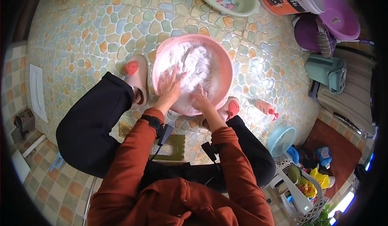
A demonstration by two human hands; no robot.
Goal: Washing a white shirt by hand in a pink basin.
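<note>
Rust-red shirt fabric [186, 197] is positioned foremost. White, crumpled, sudsy cloth [197, 60] is contained in a pink basin [227, 70], ahead of the left hand's [170, 86] spread fingers; right hand [201, 100] finger spacing cannot be determined.

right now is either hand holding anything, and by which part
Left hand: spread open, no hold visible. Right hand: too blurred to tell whether it grips the white cloth.
</note>
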